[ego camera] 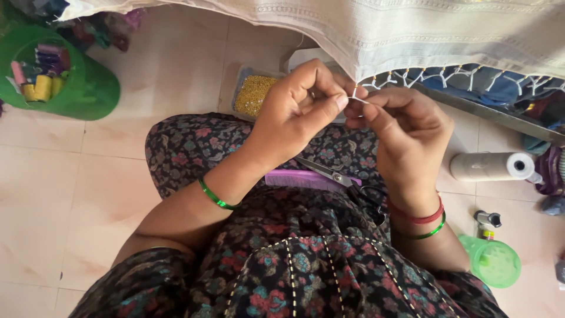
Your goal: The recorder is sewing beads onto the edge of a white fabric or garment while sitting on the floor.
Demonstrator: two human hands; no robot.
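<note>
My left hand and my right hand meet in front of me, fingertips pinched together on a thin white thread at the fringe of a cream cloth. The cloth hangs across the top, its lower edge worked into knotted tassels. Both hands are closed around the thread at the leftmost tassel. A clear box of golden beads lies just behind my left hand. On my lap, under the hands, rest a purple comb and a pair of scissors.
A green tub holding several thread spools stands at the far left on the tiled floor. At the right lie a white thread cone, a small bottle and a green lid. A metal bar runs under the cloth.
</note>
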